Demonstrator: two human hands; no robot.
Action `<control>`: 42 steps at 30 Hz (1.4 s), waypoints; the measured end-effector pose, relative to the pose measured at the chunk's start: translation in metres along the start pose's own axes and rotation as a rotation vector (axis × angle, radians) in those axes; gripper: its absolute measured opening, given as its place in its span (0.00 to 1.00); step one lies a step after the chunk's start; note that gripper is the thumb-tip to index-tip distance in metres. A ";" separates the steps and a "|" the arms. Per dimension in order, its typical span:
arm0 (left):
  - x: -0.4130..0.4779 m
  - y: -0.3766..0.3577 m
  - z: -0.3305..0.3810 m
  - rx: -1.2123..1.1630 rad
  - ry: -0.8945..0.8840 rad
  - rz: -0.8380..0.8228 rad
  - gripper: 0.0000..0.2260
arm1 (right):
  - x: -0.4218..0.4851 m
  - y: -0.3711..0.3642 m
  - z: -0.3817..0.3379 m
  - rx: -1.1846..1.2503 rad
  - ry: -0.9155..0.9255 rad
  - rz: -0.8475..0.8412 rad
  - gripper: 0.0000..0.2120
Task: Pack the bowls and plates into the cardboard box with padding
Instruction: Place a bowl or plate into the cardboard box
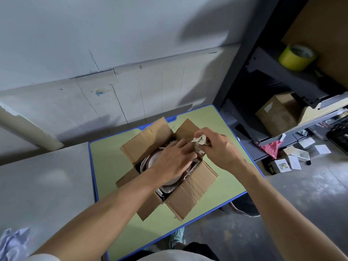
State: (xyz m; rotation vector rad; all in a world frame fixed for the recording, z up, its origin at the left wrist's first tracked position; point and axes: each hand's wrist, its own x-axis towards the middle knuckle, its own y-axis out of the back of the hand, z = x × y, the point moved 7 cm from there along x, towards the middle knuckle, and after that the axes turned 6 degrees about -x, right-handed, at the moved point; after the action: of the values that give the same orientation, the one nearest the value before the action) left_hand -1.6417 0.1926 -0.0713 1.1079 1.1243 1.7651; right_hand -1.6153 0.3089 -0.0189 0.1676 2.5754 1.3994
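**Cardboard box [190, 193] open on the table, paper wad at its far corner**

Box sits near the middle of the green, blue-edged table [105, 166], turned at an angle to the edges, all four flaps folded out.

Inside: round white dishes [150, 161] with a dark rim, and bits of pale paper showing around them. Your forearm covers most of the stack, so whether these are bowls or plates, and how many, is unclear.

Your left hand [173, 162] is in the box opening, palm down, fingers stretched out fairly straight over the dishes and reaching toward the far right corner. It grips nothing; it seems to lie flat on what is below.

Your right hand [216, 147] is above that same corner, fingers and thumb curled round a crumpled paper wad [199, 143]. The wad's lower end comes down just beside your left fingertips.

Surroundings: a grey metal shelf [282, 80] stands to the right, with a yellow tape roll [296, 57] on an upper level and a brown carton [276, 113] lower down. A red bag [272, 148] lies near the shelf's foot. A crumpled pale sheet [13, 242] shows at the bottom left corner.
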 end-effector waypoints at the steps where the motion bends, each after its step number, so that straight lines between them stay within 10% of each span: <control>1: 0.000 -0.001 0.003 -0.002 -0.018 -0.008 0.02 | 0.000 0.000 0.000 -0.006 0.000 0.002 0.15; 11: -0.003 0.005 -0.014 -0.061 -0.117 -0.059 0.16 | -0.005 -0.003 -0.004 -0.110 0.003 0.000 0.18; 21: -0.008 0.010 -0.034 -0.073 0.068 -0.056 0.09 | -0.013 -0.037 -0.018 -0.388 0.208 0.034 0.10; 42: -0.014 0.018 -0.023 -0.148 0.096 -0.003 0.08 | -0.039 -0.066 -0.033 -0.925 0.364 -0.410 0.28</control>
State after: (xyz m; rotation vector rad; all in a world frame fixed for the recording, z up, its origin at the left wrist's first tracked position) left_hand -1.6613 0.1676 -0.0634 0.9415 1.0324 1.8833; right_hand -1.5852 0.2382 -0.0515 -0.7561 1.7297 2.3734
